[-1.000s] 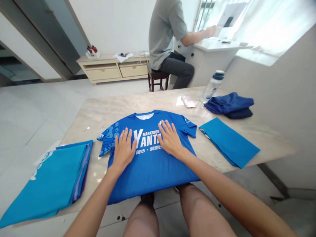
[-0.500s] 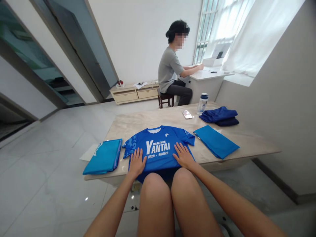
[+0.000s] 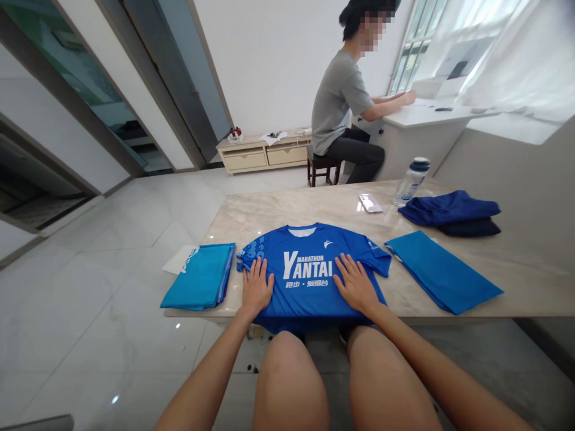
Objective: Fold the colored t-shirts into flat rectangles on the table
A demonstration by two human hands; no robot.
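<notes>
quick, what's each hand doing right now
Left hand: open, palm down on the blue shirt, holding nothing.
Right hand: open, fingers spread flat on the same shirt, beside the lettering, holding nothing.

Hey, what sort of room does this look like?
Probably a living room in a home: there's a low TV-style cabinet by the wall, a marble-look table with clothes on it, and a white curtain at the window.

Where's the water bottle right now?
In the head view, the water bottle stands toward the right, on the far part of the table, between the phone and the crumpled dark blue cloth.
</notes>
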